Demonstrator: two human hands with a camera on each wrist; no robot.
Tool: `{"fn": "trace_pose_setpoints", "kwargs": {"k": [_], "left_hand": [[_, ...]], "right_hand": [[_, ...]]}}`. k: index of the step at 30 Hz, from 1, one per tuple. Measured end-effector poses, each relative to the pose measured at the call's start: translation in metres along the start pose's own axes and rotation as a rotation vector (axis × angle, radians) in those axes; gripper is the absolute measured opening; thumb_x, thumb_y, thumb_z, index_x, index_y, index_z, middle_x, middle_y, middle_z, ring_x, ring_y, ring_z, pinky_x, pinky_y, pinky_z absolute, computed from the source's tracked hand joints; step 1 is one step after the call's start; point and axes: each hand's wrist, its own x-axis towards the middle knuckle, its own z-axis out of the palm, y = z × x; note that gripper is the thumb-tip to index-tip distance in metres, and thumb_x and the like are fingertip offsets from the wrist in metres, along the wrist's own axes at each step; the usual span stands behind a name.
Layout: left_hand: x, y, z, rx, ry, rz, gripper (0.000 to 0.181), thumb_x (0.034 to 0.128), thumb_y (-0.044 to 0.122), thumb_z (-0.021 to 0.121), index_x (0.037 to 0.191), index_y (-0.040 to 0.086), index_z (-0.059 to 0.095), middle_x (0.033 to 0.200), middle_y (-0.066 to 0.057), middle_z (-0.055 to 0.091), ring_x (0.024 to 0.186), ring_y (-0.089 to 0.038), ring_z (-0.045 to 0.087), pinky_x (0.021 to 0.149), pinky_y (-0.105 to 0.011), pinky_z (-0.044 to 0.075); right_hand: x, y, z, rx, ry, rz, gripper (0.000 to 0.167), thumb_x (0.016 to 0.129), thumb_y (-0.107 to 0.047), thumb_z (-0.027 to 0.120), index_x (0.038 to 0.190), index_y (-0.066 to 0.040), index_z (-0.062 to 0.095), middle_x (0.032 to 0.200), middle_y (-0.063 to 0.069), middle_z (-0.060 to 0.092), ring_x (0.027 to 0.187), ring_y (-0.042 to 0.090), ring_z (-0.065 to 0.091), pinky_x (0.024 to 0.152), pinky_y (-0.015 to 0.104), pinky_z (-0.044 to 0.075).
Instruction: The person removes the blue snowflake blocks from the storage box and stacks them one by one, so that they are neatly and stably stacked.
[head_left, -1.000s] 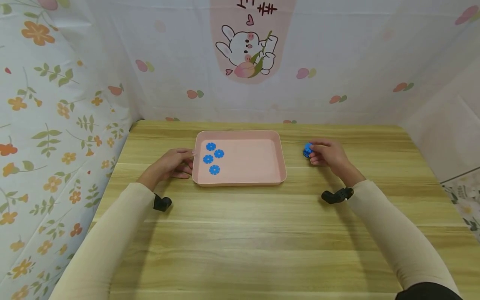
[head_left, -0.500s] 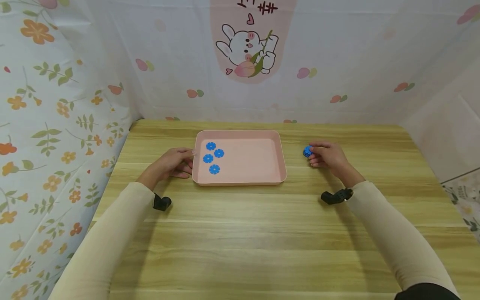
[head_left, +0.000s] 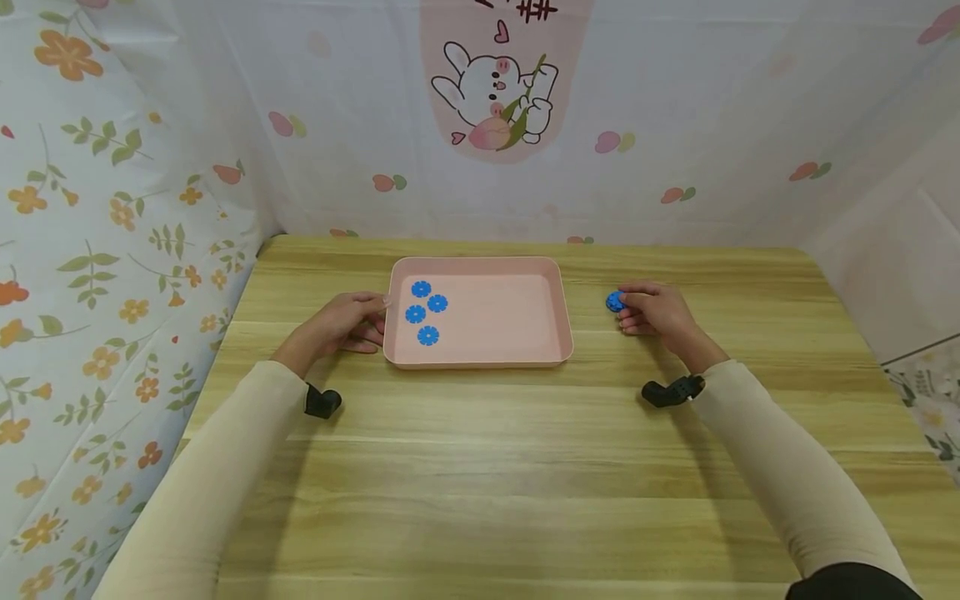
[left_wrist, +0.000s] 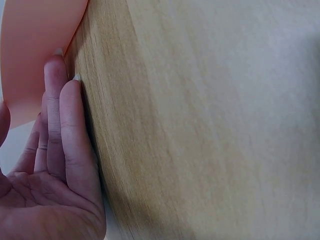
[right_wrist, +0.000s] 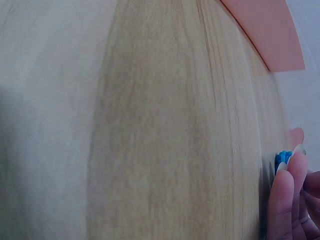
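My left hand (head_left: 342,323) holds the left side of a shallow pink tray (head_left: 517,321). Its thumb is at the rim, and the fingers (left_wrist: 55,115) lie against the outer wall in the left wrist view. Several blue notched flower-shaped discs (head_left: 428,336) lie flat inside the tray, toward its left end. To the right of the tray, my right hand (head_left: 660,312) pinches a small pile of blue notched discs (head_left: 614,301) at the tabletop. In the right wrist view the fingertips partly cover that pile (right_wrist: 282,159), so the number of discs cannot be told.
The wood-grain table (head_left: 480,483) reaches toward me below the tray. A white printed cloth (head_left: 337,100) hangs behind the table, and a floral cloth (head_left: 97,317) hangs along its left side. Each wrist bears a black camera mount (head_left: 673,391).
At the right, the uppermost blue disc was raised and tilted a second ago; it now sits lower and flatter on the pile. The head view has shifted slightly. My left hand keeps its place.
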Motion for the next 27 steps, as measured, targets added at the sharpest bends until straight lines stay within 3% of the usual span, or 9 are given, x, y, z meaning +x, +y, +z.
{"fn": "trace_pose_setpoints", "kwargs": {"k": [8, 16, 27], "left_hand": [[-0.002, 0.002, 0.0, 0.004, -0.005, 0.0, 0.053, 0.1009, 0.045, 0.048, 0.142, 0.013, 0.044, 0.09, -0.003, 0.06, 0.073, -0.014, 0.067, 0.069, -0.033, 0.059], [0.0, 0.001, -0.001, 0.009, -0.003, 0.005, 0.051, 0.1011, 0.045, 0.047, 0.141, 0.013, 0.045, 0.089, -0.003, 0.061, 0.073, -0.014, 0.068, 0.069, -0.034, 0.059], [-0.001, 0.001, 0.0, 0.001, 0.006, 0.0, 0.05, 0.101, 0.045, 0.048, 0.141, 0.015, 0.046, 0.09, -0.004, 0.062, 0.073, -0.014, 0.068, 0.07, -0.034, 0.059]], "right_hand": [[-0.003, -0.008, -0.004, -0.102, -0.025, 0.046, 0.055, 0.101, -0.03, 0.055, 0.147, -0.003, 0.039, 0.074, -0.002, 0.068, 0.058, 0.008, 0.065, 0.062, 0.029, 0.059], [-0.002, -0.037, -0.011, -0.196, -0.076, 0.067, 0.06, 0.103, -0.033, 0.047, 0.15, 0.001, 0.029, 0.072, -0.002, 0.066, 0.058, 0.008, 0.064, 0.062, 0.027, 0.058], [0.007, -0.086, 0.013, -0.284, -0.086, 0.004, 0.056, 0.102, -0.033, 0.051, 0.145, 0.0, 0.039, 0.07, 0.0, 0.068, 0.056, 0.009, 0.065, 0.06, 0.028, 0.058]]}}
